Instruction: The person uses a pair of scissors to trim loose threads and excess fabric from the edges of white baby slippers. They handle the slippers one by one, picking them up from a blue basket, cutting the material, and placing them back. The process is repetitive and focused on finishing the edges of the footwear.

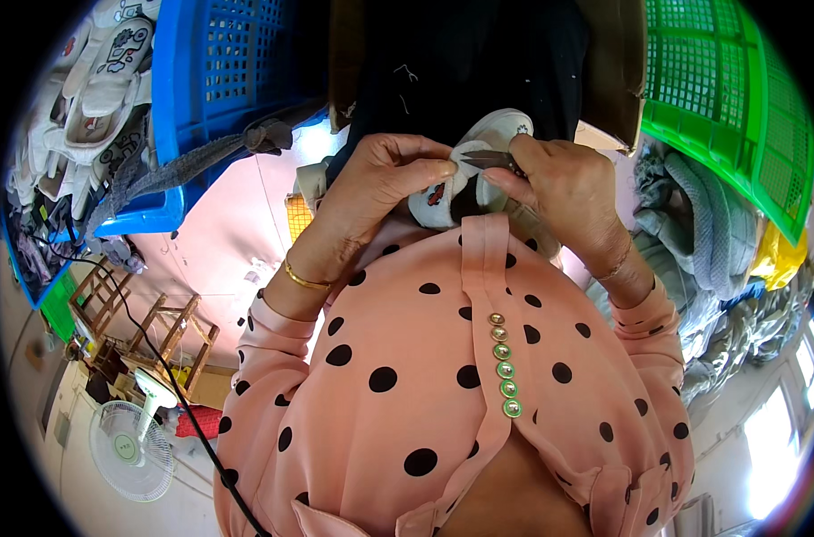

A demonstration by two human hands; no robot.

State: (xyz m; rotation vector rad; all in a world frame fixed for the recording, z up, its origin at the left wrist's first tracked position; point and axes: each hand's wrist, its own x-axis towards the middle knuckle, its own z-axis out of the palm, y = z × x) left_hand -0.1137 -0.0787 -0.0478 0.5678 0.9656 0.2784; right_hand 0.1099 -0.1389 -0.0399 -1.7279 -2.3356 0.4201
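Observation:
Over my lap, a small white shoe (431, 208) with a dark and red pattern lies between my hands. My left hand (385, 174) pinches a white edge of it between thumb and fingertips. My right hand (564, 183) is closed around small dark metal thread snips (488, 159), whose blades point left at the pinched edge. Behind the snips shows a pale rounded end (507, 123) with a printed pattern; whether it belongs to the same shoe I cannot tell. My right fingers partly hide the shoe's right side.
A blue plastic crate (179, 116) stands on the left, with a grey cloth strip (183, 166) over its edge and several white shoes (107, 89) beside it. At right are a green crate (720, 98) and grey shoe pieces (707, 224). Cardboard (617, 72) flanks my dark-clothed lap.

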